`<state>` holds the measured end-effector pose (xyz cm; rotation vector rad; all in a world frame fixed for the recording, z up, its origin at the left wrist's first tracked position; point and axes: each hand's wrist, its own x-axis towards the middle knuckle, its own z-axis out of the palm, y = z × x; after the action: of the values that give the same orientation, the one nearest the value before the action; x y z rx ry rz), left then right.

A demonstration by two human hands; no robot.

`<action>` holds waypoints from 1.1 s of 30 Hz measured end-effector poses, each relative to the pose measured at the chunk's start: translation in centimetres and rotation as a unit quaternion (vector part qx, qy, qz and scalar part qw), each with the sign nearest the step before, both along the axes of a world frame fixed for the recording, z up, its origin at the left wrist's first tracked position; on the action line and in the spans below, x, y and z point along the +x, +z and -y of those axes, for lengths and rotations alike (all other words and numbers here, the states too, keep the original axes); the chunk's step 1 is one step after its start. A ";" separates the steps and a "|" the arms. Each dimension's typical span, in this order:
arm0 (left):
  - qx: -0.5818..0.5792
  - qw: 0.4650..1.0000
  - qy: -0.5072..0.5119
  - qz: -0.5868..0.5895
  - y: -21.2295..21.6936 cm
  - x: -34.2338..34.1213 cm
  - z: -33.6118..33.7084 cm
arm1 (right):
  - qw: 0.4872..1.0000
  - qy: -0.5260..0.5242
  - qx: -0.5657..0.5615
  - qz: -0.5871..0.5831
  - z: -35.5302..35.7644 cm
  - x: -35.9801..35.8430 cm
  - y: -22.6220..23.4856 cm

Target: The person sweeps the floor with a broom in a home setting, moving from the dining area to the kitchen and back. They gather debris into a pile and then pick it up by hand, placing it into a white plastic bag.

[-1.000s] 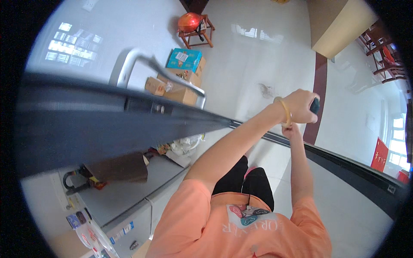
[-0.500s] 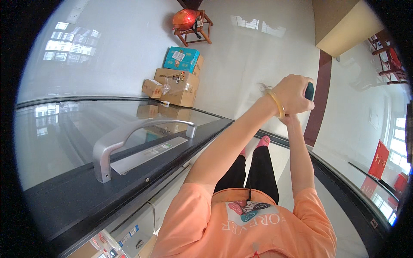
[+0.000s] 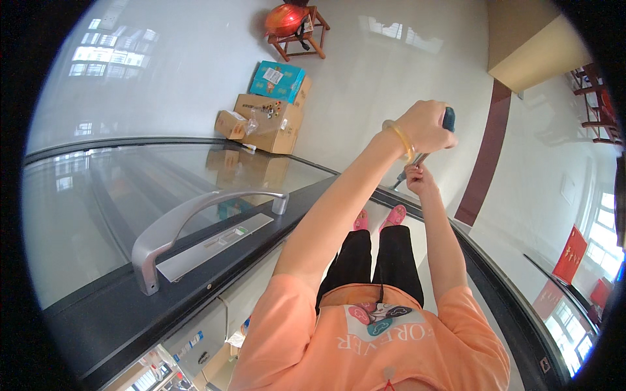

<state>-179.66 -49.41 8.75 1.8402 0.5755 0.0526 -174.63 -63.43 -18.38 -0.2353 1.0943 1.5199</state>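
Observation:
My left hand [image 3: 425, 127], with a yellow bangle [image 3: 402, 142] on the wrist, is closed around the dark green grip [image 3: 448, 120] of a long-handled tool. A grey metal shaft [image 3: 422, 158] runs down from the grip, slanting left. Lower on it, my right hand [image 3: 418, 178] is closed around the shaft with bent fingers. Past that hand a dark teal lower section [image 3: 400, 182] shows. The tool's far end cannot be made out, so its kind is unclear.
A dark-framed glass door [image 3: 85, 287] with a silver handle [image 3: 182, 221] stands at left. Beyond it are cardboard boxes [image 3: 287, 127], a blue box [image 3: 277, 79] and a wooden stool [image 3: 319, 32] bearing a red-orange round object [image 3: 285, 19]. A door track [image 3: 407, 205] crosses before my pink shoes [image 3: 394, 216].
Both hands have moved left, the left hand slightly up. The right hand, mostly hidden behind the left before, now shows on the shaft. The tool's shaft and lower section have come into sight.

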 end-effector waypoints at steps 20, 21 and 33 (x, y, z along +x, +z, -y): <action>-0.022 0.970 0.205 0.129 4.0 3.1 2.3 | 0.921 0.148 0.031 0.360 -0.8 9.9 5.2; -0.036 0.961 0.238 0.134 3.3 2.5 2.4 | 0.898 0.139 -0.002 0.417 0.4 9.1 4.8; -0.230 0.858 0.450 0.088 -8.8 -2.1 1.8 | 0.328 0.401 -0.078 0.851 1.4 5.8 -3.5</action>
<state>-181.80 -51.26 -0.08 0.9638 1.1631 0.6471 -168.82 -64.78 -21.88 -2.1593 -0.8794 0.8581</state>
